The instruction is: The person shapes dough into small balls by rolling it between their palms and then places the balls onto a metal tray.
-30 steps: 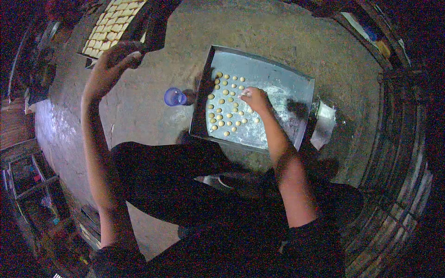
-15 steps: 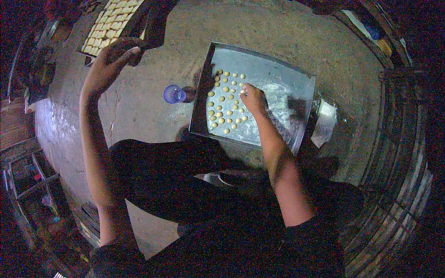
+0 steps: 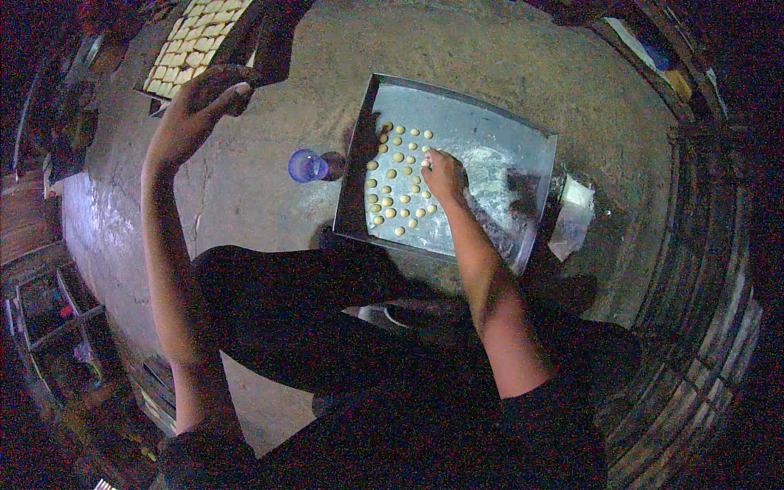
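Note:
A square metal tray [image 3: 457, 94] with raised sides rests on the floor before me. On its left half lie several small, round, pale dough balls [image 3: 392, 173]; white flour [image 3: 490, 167] is smeared over the right half. My right hand [image 3: 445, 175] reaches into the tray, with its fingertips pinched on a small dough ball [image 3: 425, 163] at the right edge of the group. Up at the left, my left hand [image 3: 204, 110] is raised with curled fingers and the thumb against them. Shadow hides whatever it may hold.
A blue-rimmed cup [image 3: 307, 166] stands left of the tray. A clear plastic bag with white powder [image 3: 573, 214] lies to its right. Another tray [image 3: 200, 41] with rows of pale pieces sits at the upper left. Wooden slats [image 3: 694, 286] line the right side.
My right hand has shifted very slightly left and down among the dough balls. My left hand stays where it was.

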Demonstrator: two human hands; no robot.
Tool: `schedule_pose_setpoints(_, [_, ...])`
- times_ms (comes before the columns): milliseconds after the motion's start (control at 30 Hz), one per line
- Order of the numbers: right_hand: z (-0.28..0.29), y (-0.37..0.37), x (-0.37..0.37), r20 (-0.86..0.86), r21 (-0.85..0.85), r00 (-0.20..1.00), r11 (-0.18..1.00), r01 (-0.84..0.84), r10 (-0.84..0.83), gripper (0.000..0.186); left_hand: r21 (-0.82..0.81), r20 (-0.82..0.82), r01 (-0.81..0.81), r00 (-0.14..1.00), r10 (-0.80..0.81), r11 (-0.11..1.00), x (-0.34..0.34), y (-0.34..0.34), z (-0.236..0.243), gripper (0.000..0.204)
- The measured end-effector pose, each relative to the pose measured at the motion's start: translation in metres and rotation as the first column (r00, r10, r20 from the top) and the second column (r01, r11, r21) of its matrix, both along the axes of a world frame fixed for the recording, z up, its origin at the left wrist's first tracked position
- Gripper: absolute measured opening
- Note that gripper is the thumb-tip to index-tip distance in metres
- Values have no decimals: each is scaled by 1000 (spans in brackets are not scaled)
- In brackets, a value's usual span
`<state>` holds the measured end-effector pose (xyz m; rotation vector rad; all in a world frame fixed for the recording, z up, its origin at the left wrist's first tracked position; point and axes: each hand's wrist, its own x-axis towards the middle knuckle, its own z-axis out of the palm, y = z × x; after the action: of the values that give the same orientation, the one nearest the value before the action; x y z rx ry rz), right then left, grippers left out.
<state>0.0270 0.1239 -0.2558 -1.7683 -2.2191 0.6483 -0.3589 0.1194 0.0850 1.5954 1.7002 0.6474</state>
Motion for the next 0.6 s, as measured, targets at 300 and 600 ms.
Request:
schedule_pose_setpoints(300, [1,2,9,-70,-33,998,999,2,-4,35,-15,-12,0,1000,0,1000,8,2,-1,40])
schedule_pose_setpoints(600, [4,7,7,-44,-43,982,981,-187,185,29,46,-79,2,997,2,999,10,-1,-3,41])
